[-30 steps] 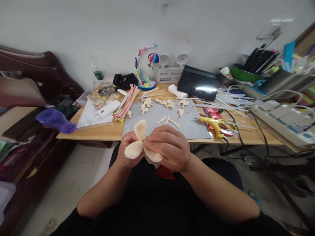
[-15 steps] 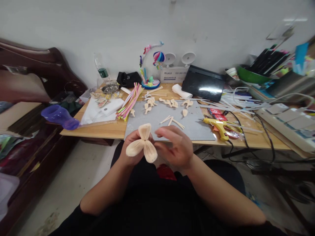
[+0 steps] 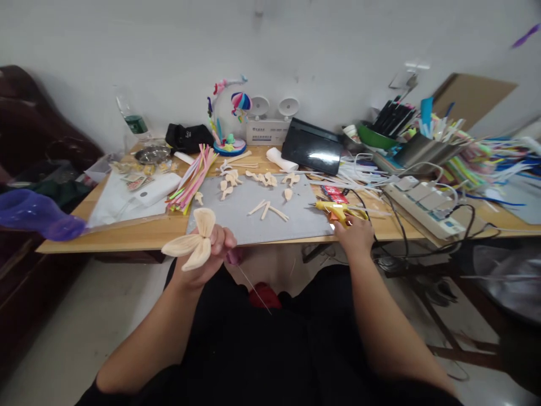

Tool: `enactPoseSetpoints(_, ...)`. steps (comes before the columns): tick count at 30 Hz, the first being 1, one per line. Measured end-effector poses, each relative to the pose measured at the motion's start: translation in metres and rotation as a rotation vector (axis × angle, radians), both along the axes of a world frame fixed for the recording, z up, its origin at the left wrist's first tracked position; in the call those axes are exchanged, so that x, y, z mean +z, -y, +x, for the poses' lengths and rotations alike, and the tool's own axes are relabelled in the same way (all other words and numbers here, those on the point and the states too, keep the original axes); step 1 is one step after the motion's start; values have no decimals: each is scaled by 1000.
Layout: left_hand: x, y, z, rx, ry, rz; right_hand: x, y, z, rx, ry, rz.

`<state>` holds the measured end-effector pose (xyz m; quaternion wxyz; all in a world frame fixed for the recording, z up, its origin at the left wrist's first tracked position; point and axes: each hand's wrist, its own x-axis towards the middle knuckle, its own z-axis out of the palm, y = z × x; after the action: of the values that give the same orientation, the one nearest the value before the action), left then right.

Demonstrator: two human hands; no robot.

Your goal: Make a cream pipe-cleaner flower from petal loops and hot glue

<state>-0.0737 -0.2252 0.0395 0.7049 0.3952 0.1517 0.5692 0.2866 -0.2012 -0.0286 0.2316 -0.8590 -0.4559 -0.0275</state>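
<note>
Right hand (image 3: 357, 235) curls at the yellow glue gun (image 3: 337, 208), its grip unclear; the nozzle (image 3: 313, 204) points left, and the left hand (image 3: 213, 258) pinches the pale flower (image 3: 198, 252) well apart on that side

1 pale wall (image 3: 338, 45) rises behind 1 wooden table (image 3: 131, 237).
</note>
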Motion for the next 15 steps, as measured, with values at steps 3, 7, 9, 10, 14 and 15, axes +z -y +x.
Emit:
enactPoseSetpoints(3,1,2,3,-84,82,-15,6,-17,4,1,-36,-103)
enactPoseSetpoints(7,6,8,5,-148,175,-61,19,-24,11,4,-105,-187)
enactPoseSetpoints(9,9,10,5,-149,197,-85,28,-20,11,-34,-195,-92)
enactPoseSetpoints(10,10,11,4,-144,202,-96,32,-16,8,-56,-256,-17)
enactPoseSetpoints(14,13,12,2,-116,209,-108,51,1,-18,14,-628,242)
enactPoseSetpoints(15,13,12,1,-114,211,-103,56,5,-29,68,-720,262)
